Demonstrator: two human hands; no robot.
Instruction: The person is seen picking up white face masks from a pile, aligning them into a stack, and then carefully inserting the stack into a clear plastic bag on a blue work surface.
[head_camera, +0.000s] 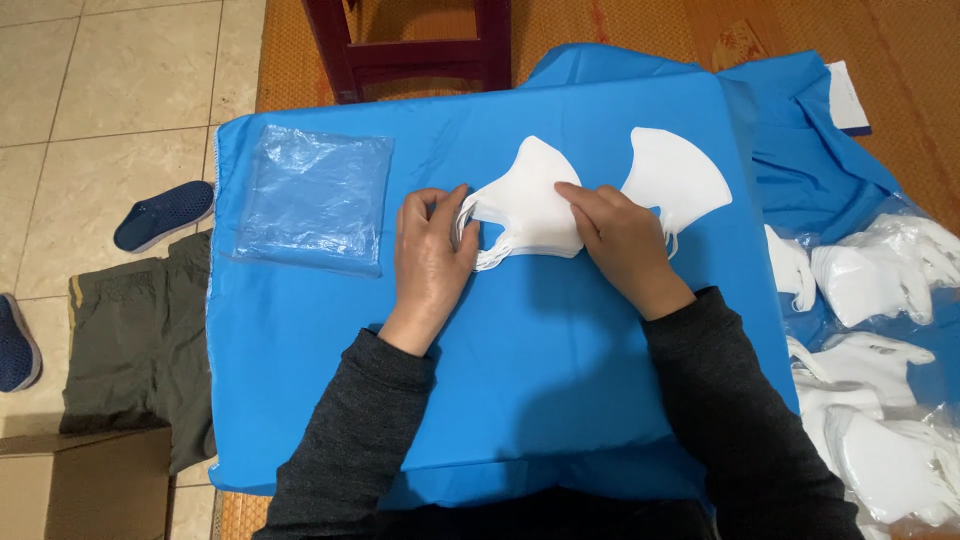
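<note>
**Squaring the Stack**

Dark sleeves lead to two hands on a white mask stack mid-desk. Left hand pinches the ear loops; right hand presses flat, fingers together. Steady pressure should keep the edges aligned, a second mask waiting beside.

On the blue-covered worktop, the left hand and right hand press a stack of white masks near the far edge; another mask lies just right, clear plastic bags at the far-left corner.
</note>
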